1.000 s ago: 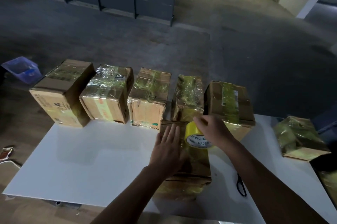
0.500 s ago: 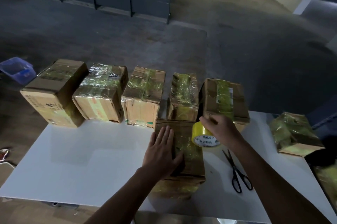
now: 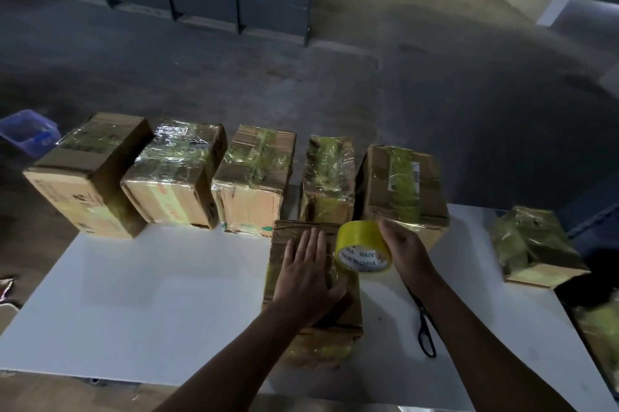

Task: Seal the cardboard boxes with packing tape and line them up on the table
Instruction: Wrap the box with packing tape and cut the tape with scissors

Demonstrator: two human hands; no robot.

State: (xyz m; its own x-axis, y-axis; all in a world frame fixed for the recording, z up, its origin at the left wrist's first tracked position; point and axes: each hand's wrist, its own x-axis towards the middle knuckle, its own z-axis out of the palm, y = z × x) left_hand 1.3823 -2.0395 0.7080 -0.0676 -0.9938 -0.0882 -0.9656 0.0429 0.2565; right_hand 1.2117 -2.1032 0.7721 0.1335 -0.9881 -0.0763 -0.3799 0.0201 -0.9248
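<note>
From where I sit, most of the job looks done. A row of five taped boxes (image 3: 254,180) stands side by side along the far edge of the counter (image 3: 150,304), running from ten o'clock to one o'clock of the hands. Each is glossy with yellowish tape over its top.

The box in work (image 3: 320,341) lies at the centre, its far end just short of that row. The left hand (image 3: 306,272) lies spread flat on its top, fingers straight and pointing to twelve o'clock, pressing the tape down. The right hand (image 3: 403,249) grips the yellow tape roll (image 3: 363,250) at the box's far right corner, fingers curled round it.

I judge this strip is nearly laid, with cutting it and sliding the box into line left to do. Black scissors (image 3: 425,331) lie on the counter at five o'clock, partly under the right forearm. A heavily wrapped box (image 3: 532,244) sits apart at three o'clock, out of line with the row.

Every box is closed, so I see no contents. A blue bin (image 3: 28,131) sits on the floor at ten o'clock, and I cannot tell what it holds.
</note>
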